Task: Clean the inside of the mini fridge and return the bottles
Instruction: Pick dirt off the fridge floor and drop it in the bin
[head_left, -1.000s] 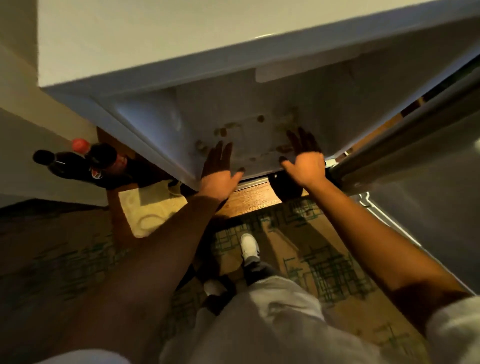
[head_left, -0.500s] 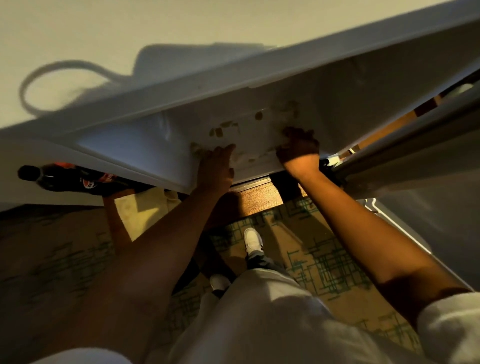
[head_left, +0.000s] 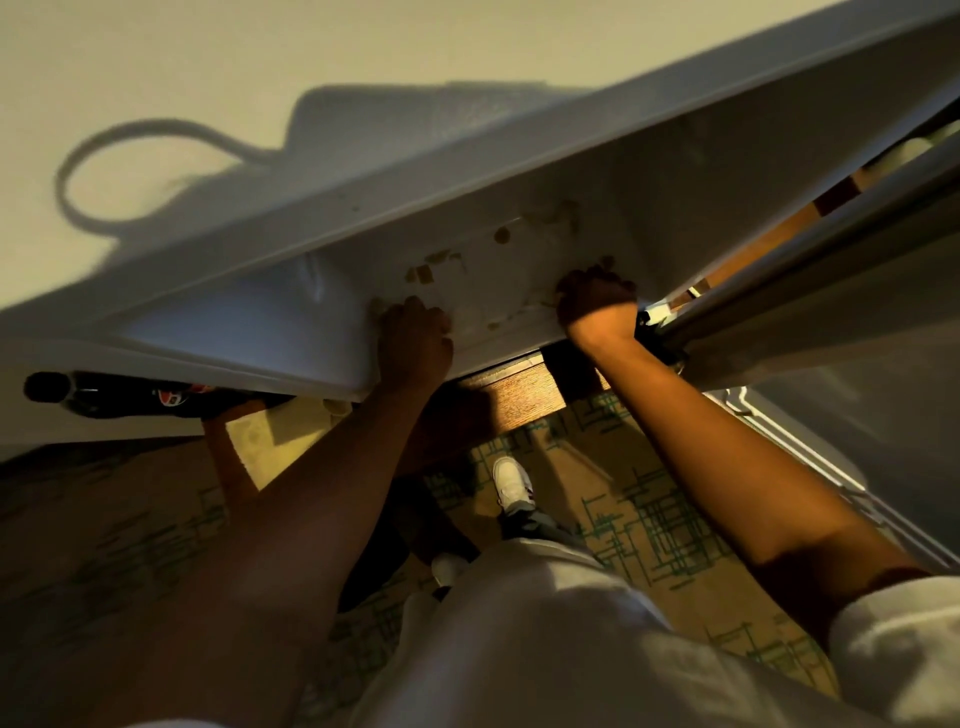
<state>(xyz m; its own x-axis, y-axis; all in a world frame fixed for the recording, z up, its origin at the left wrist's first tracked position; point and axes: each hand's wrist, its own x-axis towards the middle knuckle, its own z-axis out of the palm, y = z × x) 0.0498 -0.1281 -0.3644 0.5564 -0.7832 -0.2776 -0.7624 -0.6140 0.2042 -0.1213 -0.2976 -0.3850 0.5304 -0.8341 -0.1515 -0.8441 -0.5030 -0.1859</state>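
Note:
The white mini fridge (head_left: 291, 332) stands open below me, and its inner floor (head_left: 498, 270) carries several brown stains. My left hand (head_left: 415, 338) rests on that floor near the front lip, fingers curled, with nothing visible in it. My right hand (head_left: 597, 299) sits further right on the stained floor, also curled like a fist. A dark cola bottle (head_left: 104, 401) with a black cap shows at the left beside the fridge, mostly hidden under the fridge's edge.
The open fridge door (head_left: 857, 322) hangs at the right, close to my right forearm. A wooden base (head_left: 524, 395) lies under the fridge front. Patterned carpet (head_left: 649, 519) and my white shoe (head_left: 511, 483) are below. A pale cloth or mat (head_left: 260, 441) lies left of the fridge.
The view has tilted up, so the fridge top fills more of the frame and the bottles are mostly hidden. Both hands went from flat and spread to curled, slightly deeper in the fridge.

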